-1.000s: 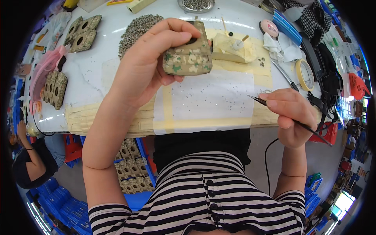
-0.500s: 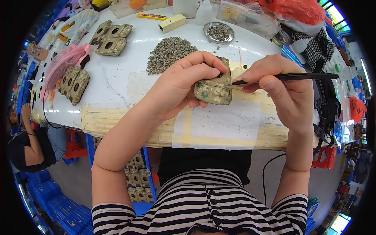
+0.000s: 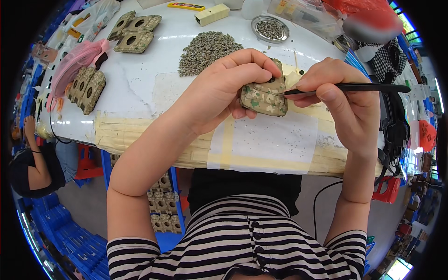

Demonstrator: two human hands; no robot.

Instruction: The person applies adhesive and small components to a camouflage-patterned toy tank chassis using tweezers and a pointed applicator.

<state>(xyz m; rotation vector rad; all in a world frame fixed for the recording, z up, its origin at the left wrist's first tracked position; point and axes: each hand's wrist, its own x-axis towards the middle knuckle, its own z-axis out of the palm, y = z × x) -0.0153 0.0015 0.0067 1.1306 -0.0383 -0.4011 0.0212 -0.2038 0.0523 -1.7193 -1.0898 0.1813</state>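
Note:
My left hand [image 3: 224,81] is closed around a camouflage-patterned casing [image 3: 264,100], which it holds tilted above the table's near edge. A round dark hole in the casing is partly covered by my thumb. Between the thumb and fingers of my right hand [image 3: 347,91] is a pair of black tweezers [image 3: 385,87]. Their tips touch, or nearly touch, the casing's face below the hole; whether they pinch a small piece is too fine to tell. Beyond my left hand lies a heap of small grey-brown parts [image 3: 207,51].
A round metal dish [image 3: 270,29] of similar parts stands at the back. More camouflage casings [image 3: 136,41] lie back left, others [image 3: 87,89] nearer beside pink mesh cloth [image 3: 72,79]. A white sheet [image 3: 266,142] dotted with specks covers the near edge. Another person's arm [image 3: 36,140] shows far left.
The table and its things sit higher in the picture, as the view has shifted. My hands keep the same hold on the casing and tweezers, with the tips still at the casing's face.

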